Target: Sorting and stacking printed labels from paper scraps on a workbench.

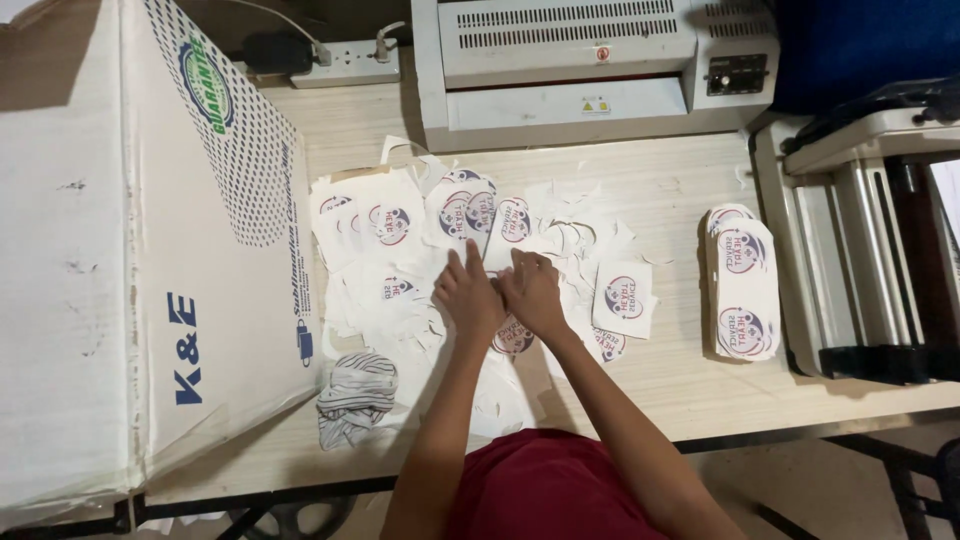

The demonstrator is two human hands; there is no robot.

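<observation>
While both hands press together on the table [680, 170], cut-out printed stickers [465, 210] lie scattered beneath them.
Left hand [468, 295] lies flat, fingers extended, on the sticker pile; right hand [533, 292] is curled beside it, its grasp unclear. A neat sticker stack [742, 285] sits well apart, right.

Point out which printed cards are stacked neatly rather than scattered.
The pile of printed cards at the table's right side, beside the metal machine. The others lie loose around both hands.
</observation>
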